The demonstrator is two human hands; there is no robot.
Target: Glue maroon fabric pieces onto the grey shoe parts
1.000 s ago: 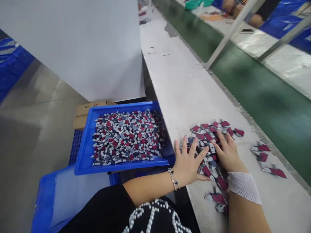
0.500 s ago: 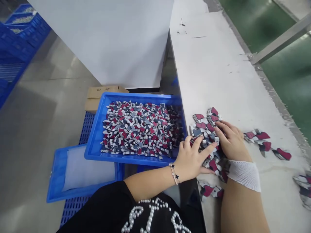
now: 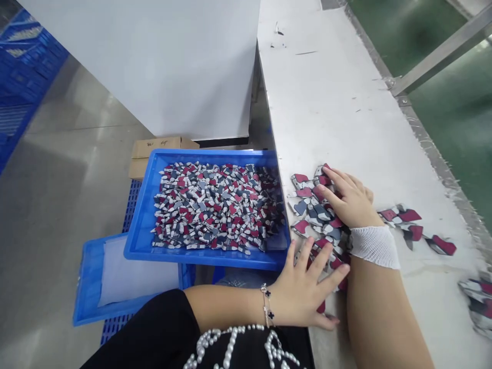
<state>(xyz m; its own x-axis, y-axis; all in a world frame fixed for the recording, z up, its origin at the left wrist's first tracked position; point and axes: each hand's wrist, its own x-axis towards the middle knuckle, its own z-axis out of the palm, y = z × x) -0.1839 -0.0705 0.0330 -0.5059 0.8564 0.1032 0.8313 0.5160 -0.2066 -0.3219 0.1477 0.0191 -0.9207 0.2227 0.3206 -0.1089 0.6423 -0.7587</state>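
Note:
Small red, grey and white pieces (image 3: 315, 211) lie in a loose pile along the left edge of the white table. My left hand (image 3: 302, 289), with a bracelet at the wrist, spreads its fingers over the near end of this pile. Over the far right side of the pile rests my right hand (image 3: 348, 200), fingers apart and fingertips on the top pieces; a white mesh band is round its wrist. Neither hand grips a piece. Left of the table, a blue tray (image 3: 142, 220) is filled with many similar pieces.
More pieces (image 3: 415, 228) lie right of my right hand, and another cluster (image 3: 478, 302) is at the far right. A lower blue tray (image 3: 79, 297) holds a white sheet. Behind are a cardboard box (image 3: 140, 154) and a white panel (image 3: 172, 66). A metal bar crosses the upper right.
My left hand has moved back toward my body and its fingers have spread wider. My right hand has shifted slightly up and left over the pile. The whole view has shifted a little.

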